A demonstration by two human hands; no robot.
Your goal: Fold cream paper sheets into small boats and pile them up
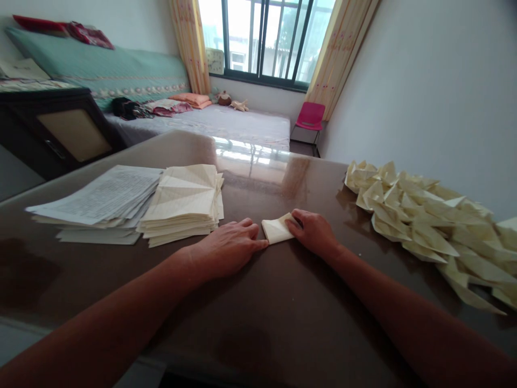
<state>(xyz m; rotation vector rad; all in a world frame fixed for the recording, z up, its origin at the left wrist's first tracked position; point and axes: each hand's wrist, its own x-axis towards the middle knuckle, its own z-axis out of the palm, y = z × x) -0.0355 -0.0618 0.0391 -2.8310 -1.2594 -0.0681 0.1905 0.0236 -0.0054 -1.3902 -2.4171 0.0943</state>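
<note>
**Skewed edges look like the likeliest trouble**

In the head view, a small, flat-folded packet of cream paper (277, 230) lies on the table just right of the frame's centre. The right hand (312, 230) holds its right end between thumb and fingers; the left hand (230, 245), fingers loosely bent, only touches its lower-left corner with an extended digit. The packet spans the gap between the hands.

With so light a touch on the left, the packet could swivel if the right hand pulls or presses unevenly, leaving its layers misaligned. Hard pressure on the thick layers might split a crease. A sweep of the right forearm could also knock the loose heap of pointed cream folded-paper pieces (407, 205) at the right.

The glossy dark-brown tabletop (258, 323) mirrors the window and may let paper slide. A cream paper stack (183, 191) and a printed white paper stack (109, 191) sit left of centre. Behind, a lilac-sheeted bed (250, 121), a dark-framed sliding window (278, 43), yellow patterned curtains (189, 43) and a magenta plastic chair (310, 116) fill the upper frame.
</note>
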